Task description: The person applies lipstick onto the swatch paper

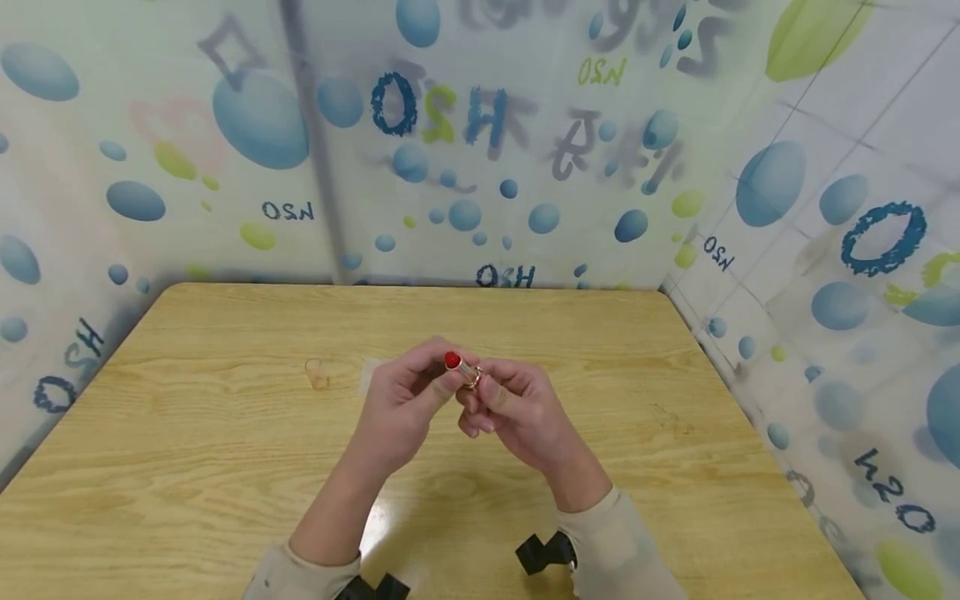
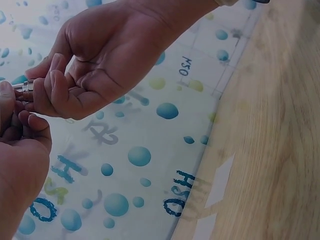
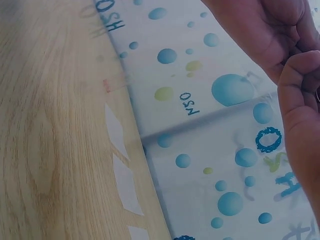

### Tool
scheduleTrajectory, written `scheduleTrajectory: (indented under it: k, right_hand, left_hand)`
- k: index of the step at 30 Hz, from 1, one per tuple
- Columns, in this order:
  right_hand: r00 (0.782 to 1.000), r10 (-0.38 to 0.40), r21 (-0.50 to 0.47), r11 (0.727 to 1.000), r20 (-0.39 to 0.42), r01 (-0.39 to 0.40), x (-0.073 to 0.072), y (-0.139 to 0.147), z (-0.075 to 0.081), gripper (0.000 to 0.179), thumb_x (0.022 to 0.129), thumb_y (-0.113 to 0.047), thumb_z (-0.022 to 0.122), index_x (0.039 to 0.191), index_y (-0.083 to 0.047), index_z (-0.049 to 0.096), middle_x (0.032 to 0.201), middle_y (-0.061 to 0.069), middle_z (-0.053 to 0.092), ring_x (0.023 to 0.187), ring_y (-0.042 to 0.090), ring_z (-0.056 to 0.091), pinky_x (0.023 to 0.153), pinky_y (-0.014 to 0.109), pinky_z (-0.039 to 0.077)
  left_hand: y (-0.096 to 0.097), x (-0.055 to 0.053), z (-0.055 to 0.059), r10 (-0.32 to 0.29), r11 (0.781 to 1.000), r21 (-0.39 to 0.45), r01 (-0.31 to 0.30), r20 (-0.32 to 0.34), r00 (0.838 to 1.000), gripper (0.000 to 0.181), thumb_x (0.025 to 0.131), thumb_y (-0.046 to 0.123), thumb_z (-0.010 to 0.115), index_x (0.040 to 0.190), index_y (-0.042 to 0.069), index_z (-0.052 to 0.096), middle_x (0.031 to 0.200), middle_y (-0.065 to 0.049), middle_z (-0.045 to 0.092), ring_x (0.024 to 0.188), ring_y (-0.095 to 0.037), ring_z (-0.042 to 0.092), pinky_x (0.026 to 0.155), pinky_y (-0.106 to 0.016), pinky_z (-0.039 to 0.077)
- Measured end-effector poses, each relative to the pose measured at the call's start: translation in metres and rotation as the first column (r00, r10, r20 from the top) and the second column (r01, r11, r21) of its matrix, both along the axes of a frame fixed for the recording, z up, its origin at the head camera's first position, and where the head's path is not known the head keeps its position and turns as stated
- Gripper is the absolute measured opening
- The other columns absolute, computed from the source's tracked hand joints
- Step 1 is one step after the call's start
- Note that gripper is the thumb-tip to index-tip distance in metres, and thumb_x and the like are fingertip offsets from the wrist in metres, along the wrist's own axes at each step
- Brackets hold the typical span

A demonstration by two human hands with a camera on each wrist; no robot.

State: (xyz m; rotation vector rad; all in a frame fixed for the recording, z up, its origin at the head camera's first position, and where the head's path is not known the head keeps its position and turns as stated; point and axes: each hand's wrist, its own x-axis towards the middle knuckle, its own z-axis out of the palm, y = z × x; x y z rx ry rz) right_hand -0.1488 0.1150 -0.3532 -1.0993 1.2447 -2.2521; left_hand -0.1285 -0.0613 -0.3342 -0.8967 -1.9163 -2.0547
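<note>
A lipstick (image 1: 462, 367) with its red tip exposed and a shiny gold-toned case is held up between both hands over the table. My left hand (image 1: 401, 408) pinches its tube near the red end, thumb in front. The lower end of the case is gripped by the thumb and fingers of my right hand (image 1: 528, 412). Seen from the left wrist, the metallic case (image 2: 25, 88) shows at the left edge, partly hidden by fingers. In the right wrist view the hands cover nearly all of it.
Under the hands is a wooden table (image 1: 187, 467). Flat white strips (image 2: 220, 182) lie on it, and a thin loop-shaped mark (image 1: 317, 375) shows left of the hands. A patterned wall covering (image 1: 465, 167) stands behind the table and at both sides.
</note>
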Motion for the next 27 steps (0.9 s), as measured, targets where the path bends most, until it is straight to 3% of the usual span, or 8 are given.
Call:
scheduleTrajectory:
  k: [5, 10, 13, 16, 18, 21, 24, 27]
  right_hand:
    - [0.999, -0.040, 0.032, 0.999, 0.002, 0.040, -0.003, 0.002, 0.001, 0.021, 0.102, -0.017, 0.048, 0.108, -0.005, 0.065, 0.083, -0.002, 0.059, 0.062, 0.014, 0.042, 0.068, 0.022, 0.049]
    - [0.991, -0.130, 0.119, 0.985, 0.022, 0.127, -0.013, 0.011, 0.002, 0.019, 0.102, -0.017, 0.050, 0.105, -0.005, 0.064, 0.082, -0.001, 0.061, 0.061, 0.015, 0.045, 0.069, 0.023, 0.052]
    - [0.978, -0.206, 0.198, 0.961, 0.042, 0.194, -0.023, 0.020, 0.004, 0.017, 0.101, -0.018, 0.053, 0.101, -0.005, 0.064, 0.082, -0.001, 0.062, 0.061, 0.014, 0.047, 0.068, 0.023, 0.053]
    - [0.960, -0.278, 0.296, 0.920, 0.035, 0.256, -0.033, 0.031, 0.005, 0.016, 0.100, -0.018, 0.055, 0.099, -0.004, 0.063, 0.081, 0.001, 0.062, 0.062, 0.013, 0.050, 0.067, 0.024, 0.054]
    - [0.946, -0.323, 0.374, 0.878, 0.003, 0.299, -0.040, 0.038, 0.005, 0.018, 0.100, -0.018, 0.056, 0.101, -0.002, 0.063, 0.081, 0.003, 0.062, 0.063, 0.013, 0.052, 0.067, 0.025, 0.055]
    - [0.921, -0.382, 0.489, 0.791, -0.076, 0.369, -0.051, 0.048, 0.004, 0.022, 0.100, -0.019, 0.056, 0.105, 0.002, 0.062, 0.081, 0.006, 0.061, 0.064, 0.014, 0.055, 0.068, 0.027, 0.056]
    - [0.896, -0.416, 0.575, 0.700, -0.154, 0.424, -0.063, 0.058, 0.002, 0.025, 0.100, -0.021, 0.056, 0.109, 0.001, 0.062, 0.082, 0.008, 0.060, 0.066, 0.016, 0.057, 0.068, 0.029, 0.056]
    - [0.877, -0.426, 0.639, 0.616, -0.223, 0.461, -0.076, 0.068, -0.003, 0.025, 0.100, -0.024, 0.057, 0.110, -0.003, 0.064, 0.082, 0.010, 0.061, 0.068, 0.018, 0.058, 0.068, 0.029, 0.056]
  left_hand:
    - [0.001, -0.003, -0.002, 0.025, 1.000, -0.004, -0.025, 0.041, 0.999, 0.018, 0.097, 0.010, 0.058, 0.110, -0.001, 0.066, 0.096, -0.003, 0.067, 0.083, -0.015, 0.064, 0.077, -0.028, 0.057]
    - [0.001, -0.012, -0.005, 0.084, 0.995, -0.064, -0.074, 0.190, 0.978, 0.029, 0.097, 0.021, 0.061, 0.123, 0.011, 0.067, 0.110, -0.008, 0.070, 0.092, -0.014, 0.064, 0.082, -0.027, 0.056]
    - [-0.001, -0.021, -0.009, 0.128, 0.986, -0.141, -0.092, 0.274, 0.953, 0.035, 0.096, 0.029, 0.064, 0.130, 0.021, 0.064, 0.110, -0.005, 0.069, 0.098, -0.013, 0.063, 0.084, -0.028, 0.055]
    - [-0.004, -0.032, -0.016, 0.166, 0.963, -0.251, -0.093, 0.288, 0.943, 0.040, 0.095, 0.034, 0.065, 0.133, 0.024, 0.060, 0.106, -0.001, 0.068, 0.101, -0.014, 0.063, 0.087, -0.032, 0.055]
    - [-0.006, -0.039, -0.024, 0.188, 0.935, -0.345, -0.087, 0.272, 0.944, 0.041, 0.096, 0.035, 0.063, 0.134, 0.025, 0.058, 0.106, 0.002, 0.068, 0.102, -0.014, 0.063, 0.087, -0.035, 0.055]
    - [-0.007, -0.051, -0.035, 0.236, 0.848, -0.521, -0.095, 0.213, 0.948, 0.039, 0.098, 0.034, 0.060, 0.135, 0.022, 0.058, 0.107, 0.004, 0.067, 0.096, -0.015, 0.063, 0.082, -0.035, 0.055]
    - [-0.006, -0.061, -0.043, 0.284, 0.744, -0.660, -0.104, 0.172, 0.943, 0.038, 0.098, 0.032, 0.060, 0.134, 0.018, 0.059, 0.110, 0.003, 0.067, 0.097, -0.016, 0.063, 0.082, -0.035, 0.055]
    - [-0.005, -0.071, -0.049, 0.303, 0.676, -0.731, -0.094, 0.160, 0.940, 0.039, 0.096, 0.031, 0.063, 0.132, 0.015, 0.061, 0.116, -0.001, 0.067, 0.107, -0.022, 0.062, 0.089, -0.039, 0.055]
